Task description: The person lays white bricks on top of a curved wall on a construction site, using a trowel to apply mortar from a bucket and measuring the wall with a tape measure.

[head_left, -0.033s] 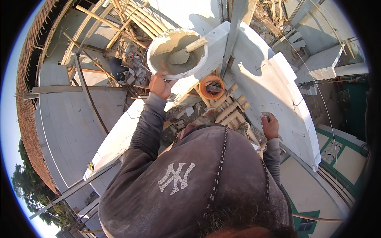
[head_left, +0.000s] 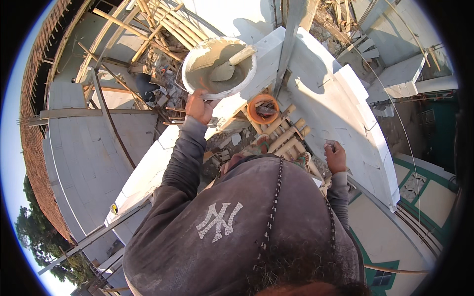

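Note:
My left hand (head_left: pixel 199 107) is closed on the near rim of a round, mortar-smeared bucket (head_left: pixel 190 61), with the thumb over the inside edge. The bucket stands tilted toward me at the top of the pale block wall. Grey wet mortar (head_left: pixel 237 77) lies inside. A trowel (head_left: pixel 223 72) rests in it, its flat blade on the mortar and its light handle reaching the right rim. My right hand (head_left: pixel 336 158) hangs at the right, fingers curled in, close to the inner face of the right-hand wall. Nothing shows sticking out of it.
An orange bucket (head_left: pixel 252 111) with dark pieces inside sits below, by bamboo poles (head_left: pixel 289 135) under my feet. Pale block walls (head_left: pixel 340 103) meet in a corner with an upright post (head_left: pixel 289 47). A yellow tape measure (head_left: pixel 114 208) lies on the left wall. Rubble and bamboo lie beyond.

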`<act>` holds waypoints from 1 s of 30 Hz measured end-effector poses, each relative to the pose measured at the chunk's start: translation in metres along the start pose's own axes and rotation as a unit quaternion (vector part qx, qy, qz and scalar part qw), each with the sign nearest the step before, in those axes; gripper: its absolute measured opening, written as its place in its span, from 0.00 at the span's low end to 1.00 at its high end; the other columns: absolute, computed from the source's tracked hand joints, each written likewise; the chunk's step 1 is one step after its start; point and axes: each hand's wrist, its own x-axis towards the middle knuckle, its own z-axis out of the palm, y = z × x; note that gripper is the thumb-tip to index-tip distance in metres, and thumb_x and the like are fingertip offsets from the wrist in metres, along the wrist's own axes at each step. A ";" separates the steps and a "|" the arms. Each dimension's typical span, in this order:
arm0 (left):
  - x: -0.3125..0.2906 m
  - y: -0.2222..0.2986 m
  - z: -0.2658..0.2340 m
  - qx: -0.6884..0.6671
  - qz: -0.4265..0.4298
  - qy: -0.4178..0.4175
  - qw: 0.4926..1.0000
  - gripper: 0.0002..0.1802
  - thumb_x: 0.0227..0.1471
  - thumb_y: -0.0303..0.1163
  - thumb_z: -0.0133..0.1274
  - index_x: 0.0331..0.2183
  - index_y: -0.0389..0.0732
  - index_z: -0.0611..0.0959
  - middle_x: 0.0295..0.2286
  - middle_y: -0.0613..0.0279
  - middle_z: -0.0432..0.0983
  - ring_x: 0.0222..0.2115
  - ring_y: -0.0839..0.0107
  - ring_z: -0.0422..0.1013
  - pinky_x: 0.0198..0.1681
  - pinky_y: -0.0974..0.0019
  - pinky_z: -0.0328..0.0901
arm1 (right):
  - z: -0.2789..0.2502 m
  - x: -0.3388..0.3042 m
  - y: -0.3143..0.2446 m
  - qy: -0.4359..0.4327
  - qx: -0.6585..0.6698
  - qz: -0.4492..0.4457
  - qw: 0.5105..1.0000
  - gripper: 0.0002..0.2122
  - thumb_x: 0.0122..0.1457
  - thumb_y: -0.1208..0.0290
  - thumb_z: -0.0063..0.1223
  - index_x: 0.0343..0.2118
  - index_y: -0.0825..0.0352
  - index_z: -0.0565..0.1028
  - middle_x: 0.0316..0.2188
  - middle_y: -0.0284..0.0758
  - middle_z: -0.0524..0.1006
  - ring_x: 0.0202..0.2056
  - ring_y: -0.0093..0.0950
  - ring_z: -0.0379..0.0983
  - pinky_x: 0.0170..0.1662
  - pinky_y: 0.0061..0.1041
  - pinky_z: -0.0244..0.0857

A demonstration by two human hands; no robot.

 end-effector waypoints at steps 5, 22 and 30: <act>0.004 -0.006 0.006 0.014 0.004 0.031 0.999 0.21 0.58 0.25 0.42 0.51 0.24 0.68 0.52 0.38 0.69 0.55 0.42 0.68 0.63 0.35 0.64 | 0.005 -0.001 0.016 0.010 -0.022 0.013 1.000 0.12 0.61 0.66 0.57 0.41 0.69 0.79 0.25 0.33 0.78 0.25 0.21 0.73 0.30 0.25 0.67; 0.006 0.008 0.004 0.005 -0.057 0.010 0.998 0.28 0.57 0.30 0.47 0.59 0.33 0.66 0.57 0.39 0.64 0.58 0.38 0.65 0.62 0.34 0.64 | -0.054 0.098 -0.077 0.223 -0.213 -0.050 0.950 0.21 0.52 0.64 0.64 0.49 0.65 0.76 0.45 0.44 0.75 0.49 0.43 0.72 0.53 0.42 0.69; -0.009 0.000 0.013 0.032 -0.082 0.019 0.996 0.41 0.57 0.48 0.57 0.64 0.44 0.60 0.60 0.39 0.57 0.60 0.36 0.61 0.62 0.34 0.63 | -0.099 0.170 -0.104 0.192 -0.387 0.021 0.902 0.47 0.46 0.58 0.71 0.69 0.59 0.56 0.64 0.42 0.63 0.66 0.44 0.56 0.66 0.48 0.55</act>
